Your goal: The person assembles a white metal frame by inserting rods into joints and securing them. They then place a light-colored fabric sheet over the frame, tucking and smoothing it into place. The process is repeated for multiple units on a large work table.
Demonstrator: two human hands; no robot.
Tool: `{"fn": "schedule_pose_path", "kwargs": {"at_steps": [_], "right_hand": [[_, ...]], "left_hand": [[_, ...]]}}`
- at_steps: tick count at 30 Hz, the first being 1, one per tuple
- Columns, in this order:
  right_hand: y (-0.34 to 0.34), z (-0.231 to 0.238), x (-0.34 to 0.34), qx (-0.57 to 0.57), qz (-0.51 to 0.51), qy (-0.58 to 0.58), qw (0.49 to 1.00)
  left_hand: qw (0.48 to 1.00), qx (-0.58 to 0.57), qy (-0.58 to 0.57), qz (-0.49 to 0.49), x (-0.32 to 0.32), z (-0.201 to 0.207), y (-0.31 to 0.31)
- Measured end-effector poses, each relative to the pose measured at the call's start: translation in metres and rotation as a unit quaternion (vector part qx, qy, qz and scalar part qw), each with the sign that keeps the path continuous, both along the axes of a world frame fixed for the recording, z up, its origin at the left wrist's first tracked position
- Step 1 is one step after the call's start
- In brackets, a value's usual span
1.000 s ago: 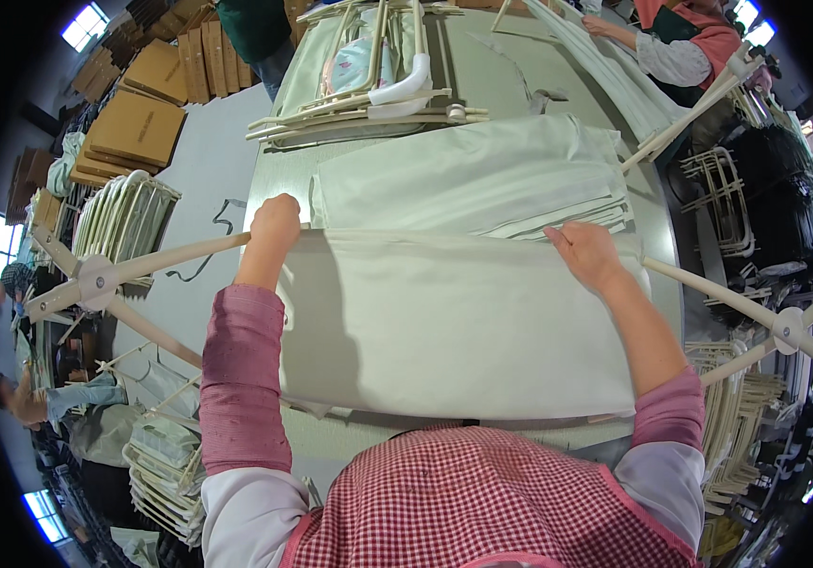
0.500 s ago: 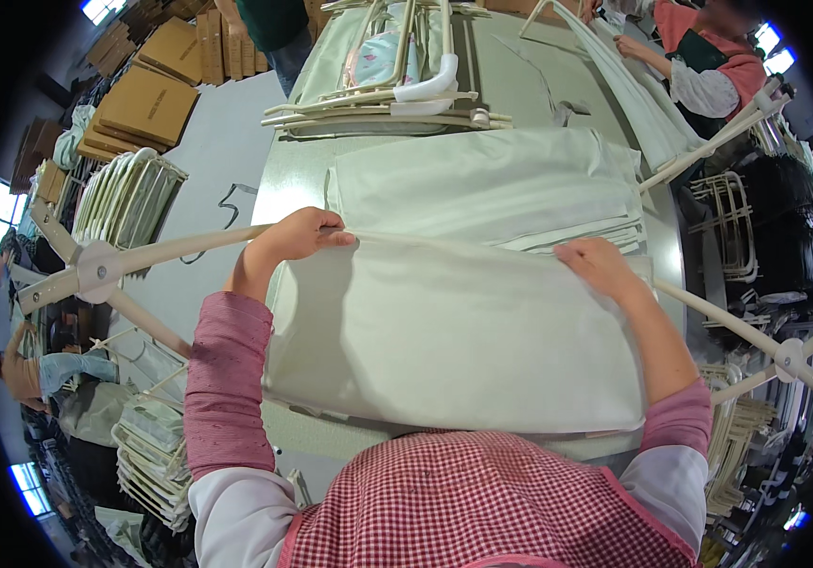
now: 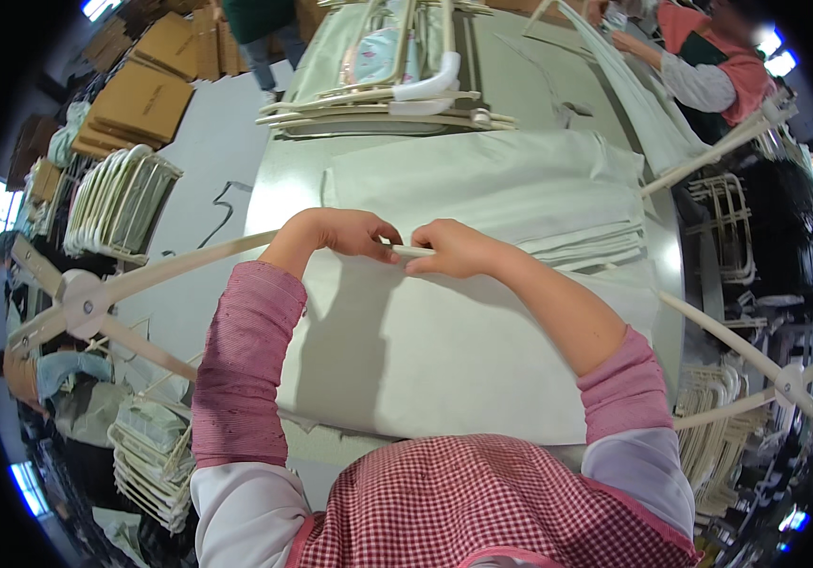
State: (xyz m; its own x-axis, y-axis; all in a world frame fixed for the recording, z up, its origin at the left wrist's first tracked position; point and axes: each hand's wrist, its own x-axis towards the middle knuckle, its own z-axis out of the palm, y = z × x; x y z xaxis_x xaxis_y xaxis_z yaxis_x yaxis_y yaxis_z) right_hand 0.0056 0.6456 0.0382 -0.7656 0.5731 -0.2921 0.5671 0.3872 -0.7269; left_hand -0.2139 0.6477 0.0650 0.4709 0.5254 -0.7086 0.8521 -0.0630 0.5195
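Note:
A pale green-white fabric panel (image 3: 463,355) stretches across a cream tube frame in front of me. Its far edge wraps around a bar. My left hand (image 3: 354,233) is closed on this edge, thumb on the near side. Close beside it, my right hand (image 3: 452,249) pinches the same edge, with a short raised stretch of rolled fabric between the two. Crossed frame legs stick out on both sides, joined by a round left pivot (image 3: 85,303) and a round right pivot (image 3: 789,385). Fingertips on the far side are partly hidden.
Beyond the panel lies a stack of folded pale fabric (image 3: 482,180) on the table (image 3: 274,194). Folded tube frames (image 3: 388,104) lie farther back. A co-worker (image 3: 700,80) handles fabric at far right. Cardboard boxes (image 3: 146,99) and stacked frames (image 3: 118,204) stand left.
My right hand has moved left along the fabric edge, close to my left hand, which has shifted slightly right. The frame has tilted a little.

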Motion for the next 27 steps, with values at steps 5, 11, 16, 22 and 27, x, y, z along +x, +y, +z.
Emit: {"fn": "schedule_pose_path", "kwargs": {"at_steps": [5, 11, 16, 22, 27], "right_hand": [[0.012, -0.020, 0.005, -0.036, -0.013, 0.045, 0.998], [0.002, -0.018, 0.017, 0.017, -0.062, -0.001, 0.998], [-0.005, -0.004, 0.073, -0.012, -0.081, 0.007, 0.997], [-0.017, 0.001, 0.159, 0.020, -0.112, -0.039, 0.993], [-0.023, 0.016, 0.205, 0.025, -0.166, -0.092, 0.982]], "left_hand": [[0.993, -0.035, 0.027, -0.106, 0.026, -0.006, 0.018], [0.999, -0.016, 0.038, -0.018, 0.036, 0.004, 0.010], [0.999, -0.034, -0.022, 0.029, 0.029, 0.001, -0.002], [0.992, -0.001, -0.123, -0.021, 0.036, 0.002, 0.001], [0.993, 0.041, -0.103, -0.026, 0.038, -0.004, 0.000]]}}
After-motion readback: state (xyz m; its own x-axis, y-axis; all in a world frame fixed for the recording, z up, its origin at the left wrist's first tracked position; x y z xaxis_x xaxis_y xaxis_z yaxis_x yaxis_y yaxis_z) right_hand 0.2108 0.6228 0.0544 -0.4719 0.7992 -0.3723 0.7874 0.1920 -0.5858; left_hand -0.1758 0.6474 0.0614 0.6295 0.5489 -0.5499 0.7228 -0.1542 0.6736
